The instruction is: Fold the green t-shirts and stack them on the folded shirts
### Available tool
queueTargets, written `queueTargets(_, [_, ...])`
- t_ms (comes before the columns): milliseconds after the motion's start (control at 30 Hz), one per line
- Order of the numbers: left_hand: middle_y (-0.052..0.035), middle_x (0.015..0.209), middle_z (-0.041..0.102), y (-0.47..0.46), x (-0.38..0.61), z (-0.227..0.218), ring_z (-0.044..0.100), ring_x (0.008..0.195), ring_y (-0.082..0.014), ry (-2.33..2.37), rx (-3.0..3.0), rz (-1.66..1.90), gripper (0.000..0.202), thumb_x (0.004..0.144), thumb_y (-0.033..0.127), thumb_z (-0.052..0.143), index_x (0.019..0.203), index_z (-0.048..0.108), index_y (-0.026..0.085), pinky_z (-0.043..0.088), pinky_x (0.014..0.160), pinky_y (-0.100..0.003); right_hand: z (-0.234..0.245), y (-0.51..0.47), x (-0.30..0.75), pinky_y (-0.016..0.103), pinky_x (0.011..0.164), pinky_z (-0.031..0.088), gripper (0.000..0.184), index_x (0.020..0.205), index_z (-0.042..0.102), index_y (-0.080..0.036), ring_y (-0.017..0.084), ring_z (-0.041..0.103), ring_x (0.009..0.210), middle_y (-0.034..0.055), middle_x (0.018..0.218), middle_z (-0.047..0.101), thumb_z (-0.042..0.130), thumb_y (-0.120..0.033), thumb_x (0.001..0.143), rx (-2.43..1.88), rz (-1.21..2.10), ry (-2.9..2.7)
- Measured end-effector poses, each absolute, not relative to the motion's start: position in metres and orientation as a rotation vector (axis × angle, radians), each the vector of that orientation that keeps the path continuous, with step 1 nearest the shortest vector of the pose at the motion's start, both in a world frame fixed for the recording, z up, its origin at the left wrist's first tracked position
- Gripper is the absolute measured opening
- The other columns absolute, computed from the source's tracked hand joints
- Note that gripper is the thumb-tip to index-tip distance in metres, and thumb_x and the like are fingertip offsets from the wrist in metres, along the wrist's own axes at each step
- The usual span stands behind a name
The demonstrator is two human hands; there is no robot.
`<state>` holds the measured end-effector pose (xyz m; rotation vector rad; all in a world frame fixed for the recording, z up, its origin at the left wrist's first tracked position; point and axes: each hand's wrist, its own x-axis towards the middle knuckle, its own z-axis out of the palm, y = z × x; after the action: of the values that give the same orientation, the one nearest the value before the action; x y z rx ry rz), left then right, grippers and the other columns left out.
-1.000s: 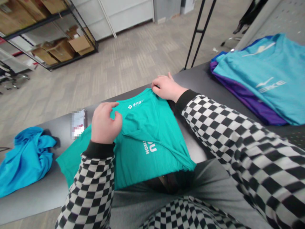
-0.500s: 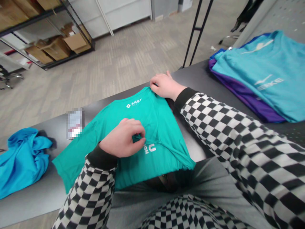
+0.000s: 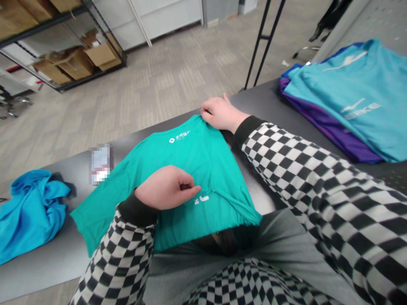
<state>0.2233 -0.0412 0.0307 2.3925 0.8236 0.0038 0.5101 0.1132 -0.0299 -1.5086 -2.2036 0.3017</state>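
A teal-green T-shirt (image 3: 178, 156) lies spread over the dark table, white print near its collar and more white lettering partly hidden lower down. Across its middle, my left hand (image 3: 168, 188) is closed in a pinch on the cloth, at the end of a crease running to the lower right corner. My right hand (image 3: 222, 114) has its fingers curled on the shirt's far right shoulder, at the top edge. The hem hangs over the near table edge by my lap.
A bundled bright blue garment (image 3: 34, 212) lies on the left of the table (image 3: 38, 275). Behind the shirt's sleeve is a blurred flat packet (image 3: 101, 163). Folded light blue and purple shirts (image 3: 349, 101) are stacked at right. A black metal frame (image 3: 262, 42) stands beyond the table.
My left hand has shifted slightly right and down over the shirt, covering more of the lower lettering. My right hand stays at the shoulder.
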Motion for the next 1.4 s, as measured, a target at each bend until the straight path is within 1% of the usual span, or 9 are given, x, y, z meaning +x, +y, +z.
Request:
queueTargets(267, [0.0019, 0.067, 0.067, -0.042, 0.226, 0.031, 0.055, 0.060, -0.0143, 0.927, 2.393, -0.046, 0.031, 0.102, 0.043, 0.076, 0.079, 0.073, 0.022, 0.031, 0.059, -0.031, -0.030, 0.111, 0.510, 0.085, 0.133, 0.018, 0.033, 0.115, 0.082, -0.021, 0.042, 0.066, 0.131, 0.0146, 0.129, 0.079, 0.054, -0.039, 0.110, -1.516, 0.283, -2.200])
queueTargets(600, [-0.0008, 0.068, 0.064, -0.031, 0.229, 0.018, 0.055, 0.063, -0.0193, 1.441, 2.461, 0.154, 0.045, 0.105, 0.056, 0.067, 0.073, 0.057, 0.025, 0.030, 0.061, -0.035, -0.034, 0.113, 0.510, 0.087, 0.132, 0.020, 0.035, 0.118, 0.081, -0.020, 0.044, 0.065, 0.131, 0.0165, 0.126, 0.080, 0.054, -0.041, 0.109, -1.480, 0.267, -2.198])
queueTargets(700, [-0.0034, 0.071, 0.067, -0.027, 0.228, 0.015, 0.062, 0.067, -0.0219, 1.629, 2.475, 0.311, 0.045, 0.108, 0.053, 0.060, 0.073, 0.062, 0.025, 0.040, 0.064, -0.036, -0.032, 0.112, 0.510, 0.089, 0.131, 0.017, 0.035, 0.119, 0.080, -0.020, 0.045, 0.065, 0.132, 0.0172, 0.129, 0.079, 0.054, -0.039, 0.109, -1.484, 0.281, -2.203])
queueTargets(767, [-0.0079, 0.087, 0.077, -0.022, 0.225, 0.012, 0.073, 0.084, -0.0257, 1.784, 2.476, 0.561, 0.038, 0.110, 0.047, 0.054, 0.087, 0.074, 0.024, 0.053, 0.080, -0.038, -0.032, 0.112, 0.510, 0.089, 0.132, 0.016, 0.034, 0.119, 0.080, -0.020, 0.044, 0.065, 0.131, 0.0165, 0.130, 0.078, 0.055, -0.040, 0.109, -1.491, 0.284, -2.206])
queueTargets(833, [-0.0142, 0.124, 0.083, -0.016, 0.221, 0.007, 0.076, 0.119, -0.0316, 1.845, 2.485, 0.659, 0.038, 0.110, 0.045, 0.052, 0.120, 0.081, 0.022, 0.057, 0.107, -0.045, -0.032, 0.112, 0.510, 0.088, 0.132, 0.017, 0.033, 0.120, 0.079, -0.021, 0.044, 0.064, 0.131, 0.0156, 0.128, 0.078, 0.056, -0.041, 0.108, -1.491, 0.284, -2.207])
queueTargets(900, [-0.0182, 0.163, 0.068, -0.009, 0.216, -0.002, 0.061, 0.154, -0.0388, 1.861, 2.487, 0.476, 0.059, 0.109, 0.053, 0.053, 0.156, 0.070, 0.021, 0.046, 0.130, -0.056, -0.032, 0.112, 0.509, 0.086, 0.132, 0.018, 0.032, 0.120, 0.079, -0.021, 0.043, 0.064, 0.131, 0.0152, 0.127, 0.078, 0.057, -0.042, 0.108, -1.488, 0.283, -2.202])
queueTargets(967, [-0.0183, 0.184, 0.046, -0.004, 0.213, -0.011, 0.039, 0.172, -0.0446, 1.879, 2.436, 0.188, 0.077, 0.111, 0.062, 0.048, 0.177, 0.050, 0.022, 0.034, 0.138, -0.068, -0.032, 0.111, 0.509, 0.085, 0.132, 0.019, 0.032, 0.118, 0.079, -0.021, 0.043, 0.064, 0.130, 0.0156, 0.127, 0.078, 0.056, -0.041, 0.108, -1.493, 0.280, -2.195])
queueTargets(1100, [-0.0166, 0.193, 0.024, -0.002, 0.211, -0.020, 0.022, 0.179, -0.0466, 1.891, 2.372, -0.081, 0.087, 0.114, 0.070, 0.036, 0.187, 0.031, 0.022, 0.025, 0.140, -0.075, -0.031, 0.110, 0.508, 0.084, 0.133, 0.020, 0.031, 0.114, 0.079, -0.021, 0.043, 0.066, 0.129, 0.0161, 0.127, 0.079, 0.055, -0.038, 0.108, -1.506, 0.271, -2.183])
queueTargets(1400, [-0.0157, 0.193, 0.025, -0.002, 0.212, -0.015, 0.020, 0.180, -0.0452, 1.885, 2.340, -0.015, 0.083, 0.115, 0.069, 0.037, 0.186, 0.034, 0.025, 0.020, 0.141, -0.076, -0.030, 0.109, 0.507, 0.081, 0.133, 0.025, 0.032, 0.113, 0.081, -0.021, 0.044, 0.067, 0.130, 0.0168, 0.127, 0.081, 0.054, -0.034, 0.106, -1.535, 0.252, -2.163])
